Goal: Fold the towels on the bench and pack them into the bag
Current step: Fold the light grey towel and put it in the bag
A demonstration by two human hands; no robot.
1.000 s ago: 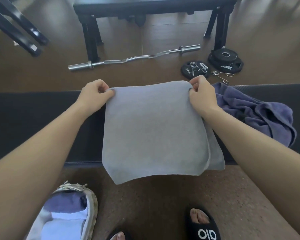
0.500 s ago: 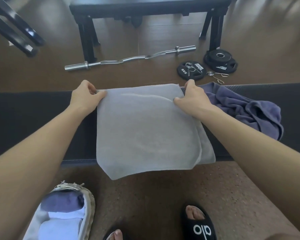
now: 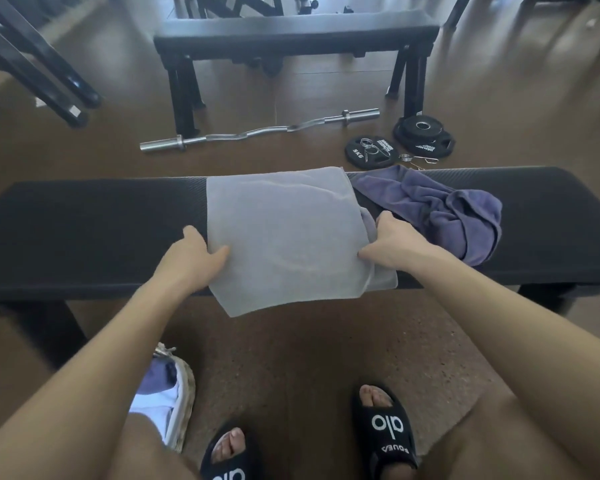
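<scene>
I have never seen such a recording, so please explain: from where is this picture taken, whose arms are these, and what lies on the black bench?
The camera sits on a person's head and looks down, so the arms are the person's own. The left hand and the right hand each grip a side of a folded grey towel on the bench. Beside it lies a crumpled purple towel. The bag stands on the floor, near the left leg, with towels inside.

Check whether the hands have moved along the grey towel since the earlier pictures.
Yes. Both the left hand and right hand slid from the grey towel's far corners toward the bench's near edge.
</scene>
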